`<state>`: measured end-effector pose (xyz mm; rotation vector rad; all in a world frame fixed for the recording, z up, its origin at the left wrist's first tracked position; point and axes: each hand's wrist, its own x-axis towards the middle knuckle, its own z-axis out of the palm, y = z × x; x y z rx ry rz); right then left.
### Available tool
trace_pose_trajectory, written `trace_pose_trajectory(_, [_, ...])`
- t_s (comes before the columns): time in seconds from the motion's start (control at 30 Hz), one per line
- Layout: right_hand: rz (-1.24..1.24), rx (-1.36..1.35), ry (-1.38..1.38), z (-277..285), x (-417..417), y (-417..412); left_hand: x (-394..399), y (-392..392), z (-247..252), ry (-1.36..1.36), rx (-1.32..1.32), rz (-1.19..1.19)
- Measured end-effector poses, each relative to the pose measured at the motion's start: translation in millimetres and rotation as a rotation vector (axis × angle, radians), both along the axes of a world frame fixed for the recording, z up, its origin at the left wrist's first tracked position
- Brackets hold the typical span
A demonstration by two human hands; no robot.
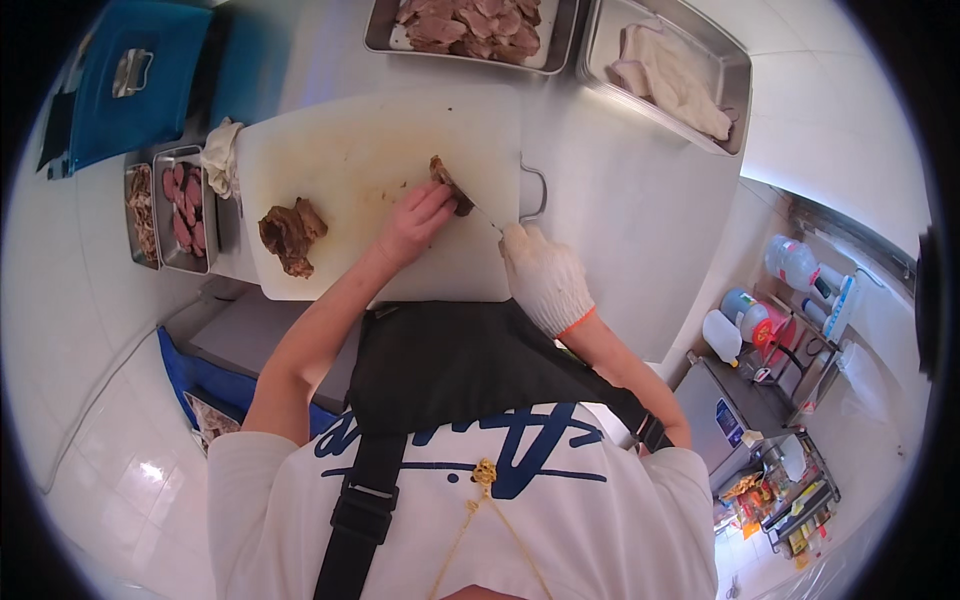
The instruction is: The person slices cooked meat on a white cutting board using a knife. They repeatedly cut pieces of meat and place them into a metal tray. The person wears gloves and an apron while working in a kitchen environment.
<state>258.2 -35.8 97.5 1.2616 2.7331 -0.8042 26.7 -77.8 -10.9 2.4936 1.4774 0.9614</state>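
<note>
On a white plastic cutting board (337,135), my bare left hand (418,223) presses its fingertips on a narrow piece of browned cooked meat (437,169). My right hand (546,276), in a white knitted glove with an orange cuff edge, is closed around the handle of a knife (487,214). The thin blade runs up to the left, along the right side of the meat. Its handle is hidden by the glove. A larger chunk of browned meat (291,236) lies near the board's left edge. Small crumbs dot the board between the two pieces.
Behind the board stand a metal tray of sliced meat (555,56) and another holding white cloth gloves (739,135). At left are a crumpled cloth (222,159), two small metal trays (212,247) of meat, and a blue lidded box (161,82). A metal handle (541,191) sits right of the board.
</note>
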Motion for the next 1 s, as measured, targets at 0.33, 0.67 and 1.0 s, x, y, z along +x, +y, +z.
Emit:
trace_pose_trajectory(0.33, [0.055, -0.063, -0.178, 15, -13, 9, -4, -3, -5, -0.106, -0.206, -0.017])
trace_pose_trajectory(0.67, [-0.014, -0.081, -0.015, 4, -7, 18, -2, -4, -5, -0.107, -0.136, 0.061])
trace_pose_trajectory(1.0, [-0.048, -0.187, 0.034, -13, 2, 15, -9, 27, 37, 0.041, -0.196, 0.042])
